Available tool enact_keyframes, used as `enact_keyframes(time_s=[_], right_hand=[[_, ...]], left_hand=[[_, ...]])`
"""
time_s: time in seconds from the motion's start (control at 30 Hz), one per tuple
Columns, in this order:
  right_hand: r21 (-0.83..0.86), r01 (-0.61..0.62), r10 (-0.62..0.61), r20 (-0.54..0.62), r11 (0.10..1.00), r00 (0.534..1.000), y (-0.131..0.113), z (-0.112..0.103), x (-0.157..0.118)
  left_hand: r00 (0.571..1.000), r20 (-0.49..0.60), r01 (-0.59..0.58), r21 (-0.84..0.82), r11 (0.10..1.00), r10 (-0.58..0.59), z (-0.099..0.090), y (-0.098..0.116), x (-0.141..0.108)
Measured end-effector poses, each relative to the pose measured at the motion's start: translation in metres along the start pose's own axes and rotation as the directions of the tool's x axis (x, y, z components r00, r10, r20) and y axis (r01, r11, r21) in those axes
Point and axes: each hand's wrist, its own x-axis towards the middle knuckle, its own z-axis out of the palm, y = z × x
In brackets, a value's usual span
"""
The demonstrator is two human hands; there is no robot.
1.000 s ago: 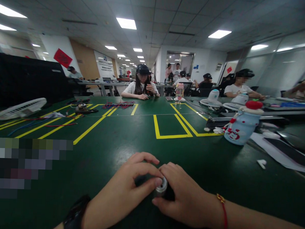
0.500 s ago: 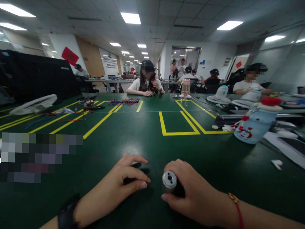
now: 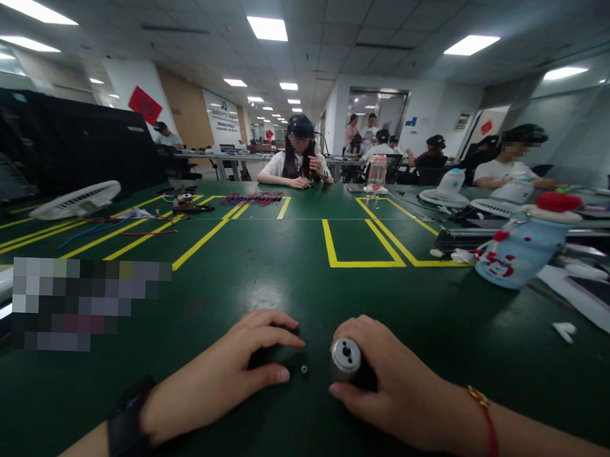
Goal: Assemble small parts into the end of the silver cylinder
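On the green table [image 3: 263, 287], my right hand [image 3: 384, 378] is wrapped round an upright metal cylinder [image 3: 346, 355], whose round silver top shows a dark centre hole and smaller holes. A tiny ring-shaped metal part [image 3: 304, 369] lies on the table between my hands, just off my left fingertips. My left hand [image 3: 255, 353] has its thumb and fingers apart and holds nothing; it rests left of the small part. The lower end of the cylinder is partly hidden by my right fingers.
A blue bottle with a red top [image 3: 509, 252] stands at the right, near white earbuds [image 3: 564, 331]. Coloured wires [image 3: 250, 198] and a white fan [image 3: 76, 200] lie at the left. Across the table sits a person [image 3: 297, 155].
My left fingers have opened away from the tiny part, which now shows on the table. My right hand keeps its hold on the cylinder. The view has shifted slightly.
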Motion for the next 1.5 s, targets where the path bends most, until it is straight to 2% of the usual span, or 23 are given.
enact_keyframes(time_s=[0.17, 0.27, 0.4, 0.57, 0.7, 0.83, 0.9, 1.07, 1.2, 1.33, 1.5], right_hand=[[-0.002, 0.026, -0.026, -0.004, 1.0, 1.0, 0.0, -0.001, -0.001], [-0.007, 0.028, -0.028, -0.001, 1.0, 1.0, -0.001, -0.001, -0.003], [-0.01, 0.025, -0.025, 0.004, 1.0, 1.0, -0.001, -0.002, -0.003], [-0.028, 0.043, -0.043, -0.014, 0.999, 0.999, 0.0, -0.001, -0.001], [-0.037, 0.066, -0.067, -0.035, 0.997, 0.997, 0.0, 0.0, -0.001], [-0.042, 0.072, -0.074, -0.042, 0.997, 0.996, 0.001, 0.001, -0.002], [-0.038, 0.076, -0.078, -0.038, 0.996, 0.996, 0.002, 0.002, -0.002], [-0.037, 0.061, -0.063, -0.05, 0.997, 0.997, 0.005, 0.004, -0.002], [-0.037, 0.083, -0.084, -0.045, 0.996, 0.995, 0.006, 0.005, -0.002], [-0.04, 0.103, -0.105, -0.056, 0.994, 0.993, 0.007, 0.006, -0.002], [-0.024, 0.099, -0.1, -0.069, 0.995, 0.993, 0.007, 0.006, -0.002]], left_hand=[[0.995, 0.071, 0.067, 0.119, 0.991, -0.076, -0.005, 0.005, -0.008], [0.99, 0.123, 0.033, 0.267, 0.963, -0.068, -0.003, 0.011, -0.009], [0.994, 0.094, 0.018, 0.334, 0.942, -0.052, 0.005, 0.011, -0.009], [0.997, -0.038, 0.076, 0.258, 0.963, -0.069, 0.016, 0.003, -0.001], [0.991, -0.094, 0.107, 0.143, 0.984, -0.094, 0.019, 0.008, 0.008], [0.982, -0.184, 0.023, -0.07, 0.997, -0.036, 0.015, 0.026, 0.019], [0.977, -0.212, -0.02, -0.121, 0.992, -0.007, 0.012, 0.037, 0.024], [0.981, -0.178, -0.1, -0.096, 0.99, 0.081, 0.01, 0.055, 0.035], [0.985, -0.114, -0.134, -0.06, 0.989, 0.127, 0.011, 0.059, 0.039], [0.982, -0.107, -0.157, -0.026, 0.987, 0.154, 0.013, 0.061, 0.038], [0.984, -0.075, -0.173, -0.143, 0.974, 0.164, 0.012, 0.062, 0.033]])
